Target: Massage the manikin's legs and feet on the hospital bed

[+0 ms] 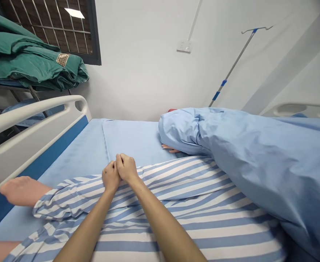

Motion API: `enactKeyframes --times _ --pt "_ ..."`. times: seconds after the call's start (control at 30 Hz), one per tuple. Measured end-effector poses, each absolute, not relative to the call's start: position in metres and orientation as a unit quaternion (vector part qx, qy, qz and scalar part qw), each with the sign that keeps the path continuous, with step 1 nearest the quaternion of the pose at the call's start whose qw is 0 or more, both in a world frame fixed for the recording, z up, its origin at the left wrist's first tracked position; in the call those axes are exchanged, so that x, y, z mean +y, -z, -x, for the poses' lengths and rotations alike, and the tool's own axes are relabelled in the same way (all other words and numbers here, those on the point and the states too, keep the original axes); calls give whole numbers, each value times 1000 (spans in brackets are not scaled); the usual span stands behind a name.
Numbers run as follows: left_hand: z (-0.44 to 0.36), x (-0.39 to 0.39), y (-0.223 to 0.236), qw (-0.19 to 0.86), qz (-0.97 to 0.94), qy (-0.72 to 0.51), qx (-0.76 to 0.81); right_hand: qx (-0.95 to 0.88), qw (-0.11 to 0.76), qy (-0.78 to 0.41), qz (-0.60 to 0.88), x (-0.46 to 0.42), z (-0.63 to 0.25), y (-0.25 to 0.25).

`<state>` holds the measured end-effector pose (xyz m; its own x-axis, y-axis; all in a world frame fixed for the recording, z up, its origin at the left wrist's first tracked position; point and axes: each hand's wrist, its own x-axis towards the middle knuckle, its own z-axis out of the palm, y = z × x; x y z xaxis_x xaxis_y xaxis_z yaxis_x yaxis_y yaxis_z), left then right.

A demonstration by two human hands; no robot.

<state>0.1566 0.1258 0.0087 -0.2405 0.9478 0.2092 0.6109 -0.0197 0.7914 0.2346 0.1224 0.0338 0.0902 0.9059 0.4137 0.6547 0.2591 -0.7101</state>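
Near a wall point(138, 69), blue sheeting point(132, 138) underlies striped trousers point(176, 182).

Bare, slender forearms point(156, 214) are shown, tapered towards the wrists point(132, 179). The left hand point(111, 176) and right hand point(126, 167) are likewise uncovered, and a tiny spot point(141, 190) is seen on the right forearm.

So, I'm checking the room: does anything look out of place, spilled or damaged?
The blue cover lies rumpled and bunched toward the picture's right, leaving the striped trousers mostly uncovered, which looks untidy. I see no spill or damage.
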Motion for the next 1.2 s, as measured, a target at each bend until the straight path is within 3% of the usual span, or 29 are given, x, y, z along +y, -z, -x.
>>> enactKeyframes --times 0.2,0.4,0.6,0.8,1.03,1.2 --pt "-157 127 -7 174 -593 -442 650 -620 438 -155 632 128 -236 -11" --pt "-166 133 -15 223 -595 -432 640 -561 531 -214 598 130 -243 -9" --pt "-194 146 -41 292 -527 -549 579 -495 607 -298 545 136 -248 -13" --pt "-197 139 -23 258 -520 -521 626 -441 632 -335 542 136 -250 -16" --pt "-192 131 -16 179 -626 -408 640 -456 599 -291 591 134 -250 -15" --pt "-183 132 -14 170 -649 -386 634 -541 490 -199 654 130 -251 -17"
